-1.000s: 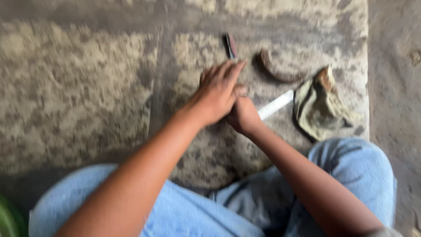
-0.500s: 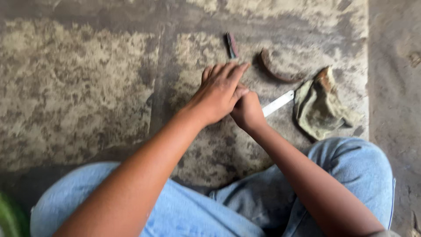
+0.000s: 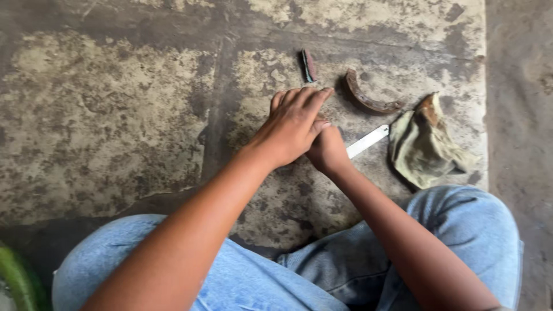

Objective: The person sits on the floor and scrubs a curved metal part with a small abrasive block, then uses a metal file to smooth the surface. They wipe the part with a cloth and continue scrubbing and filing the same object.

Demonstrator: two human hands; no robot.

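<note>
The left hand point(image 3: 292, 124) lies flat, fingers together, over the right hand point(image 3: 327, 151), seemingly to add downward weight on the stained concrete floor point(image 3: 115, 115). The right hand is closed around a pale flat blade point(image 3: 367, 141), whose long axis runs diagonally, its free end pointing up-right toward the crumpled rag point(image 3: 426, 147). Just beyond lie 2 curved rusty pieces point(image 3: 368, 99).

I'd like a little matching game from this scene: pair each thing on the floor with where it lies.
Things:
1. curved rusty piece
2. crumpled rag
3. pale flat strip
4. small dark bar

Places:
A. sticks out from under the right hand
B. above the left hand
C. far right, by the knee
D. between bar and rag

Pairs: 1-D, 2-C, 3-A, 4-B
</note>
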